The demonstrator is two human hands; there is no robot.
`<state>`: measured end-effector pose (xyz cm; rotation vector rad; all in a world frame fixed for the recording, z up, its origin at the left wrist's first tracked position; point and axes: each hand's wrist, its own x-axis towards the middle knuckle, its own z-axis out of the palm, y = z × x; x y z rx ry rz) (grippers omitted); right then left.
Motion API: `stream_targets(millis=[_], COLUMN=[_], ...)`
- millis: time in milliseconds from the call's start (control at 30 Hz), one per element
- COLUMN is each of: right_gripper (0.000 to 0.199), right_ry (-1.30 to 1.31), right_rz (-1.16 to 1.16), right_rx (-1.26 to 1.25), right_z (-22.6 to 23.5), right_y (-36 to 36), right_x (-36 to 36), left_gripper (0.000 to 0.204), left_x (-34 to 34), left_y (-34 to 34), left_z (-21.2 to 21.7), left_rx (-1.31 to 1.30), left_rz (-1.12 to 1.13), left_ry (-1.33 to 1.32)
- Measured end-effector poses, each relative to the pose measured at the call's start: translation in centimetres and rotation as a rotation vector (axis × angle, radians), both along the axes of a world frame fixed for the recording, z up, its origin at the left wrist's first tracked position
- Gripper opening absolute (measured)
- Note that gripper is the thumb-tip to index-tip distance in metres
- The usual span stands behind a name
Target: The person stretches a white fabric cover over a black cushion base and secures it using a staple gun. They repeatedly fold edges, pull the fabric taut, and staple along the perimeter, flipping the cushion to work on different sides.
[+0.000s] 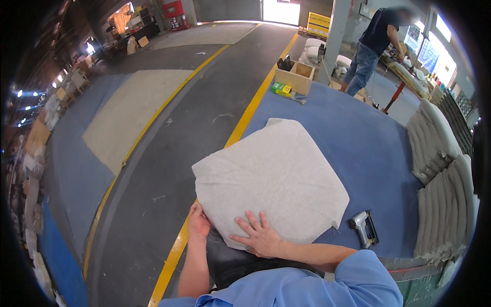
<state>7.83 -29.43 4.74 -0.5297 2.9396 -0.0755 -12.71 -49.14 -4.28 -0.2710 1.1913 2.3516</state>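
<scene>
A large pale grey fabric-covered cushion panel lies tilted at the near edge of a blue carpeted worktable. My left hand grips the panel's lower left edge from the side. My right hand lies flat on its near part, fingers spread. A dark piece shows under the panel, close to my body. A pneumatic staple gun rests on the table just right of the panel.
Grey quilted cushions are stacked along the table's right side. A wooden box and a green and yellow box sit at the far end. A person in dark top and jeans works beyond. The concrete floor has yellow lines at left.
</scene>
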Motion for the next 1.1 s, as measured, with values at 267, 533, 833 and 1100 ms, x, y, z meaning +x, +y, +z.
stream_targets(millis=[267, 533, 833, 1100], right_gripper=[0.082, 0.075, 0.082, 0.107], right_ry=[-0.043, -0.010, 0.026, 0.009], right_rz=[0.063, 0.075, -0.092, -0.251], right_rx=[0.039, -0.122, -0.274, -0.016], right_z=[0.6, -0.2, 1.1, -1.0], right_y=[0.7, 1.1, 19.5, 30.7], right_x=[0.1, 0.0, -3.9, -7.9], left_gripper=[0.064, 0.051, 0.054, 0.056], left_x=[-2.2, -0.9, 2.0, 2.6], left_y=[1.6, 3.9, 6.8, 6.2], left_z=[3.1, 2.4, 1.5, -1.3], left_rx=[0.002, -0.446, -1.401, -1.301], left_rz=[-0.514, -0.126, 0.025, 0.068], left_ry=[-0.194, -0.208, 0.386, 0.251])
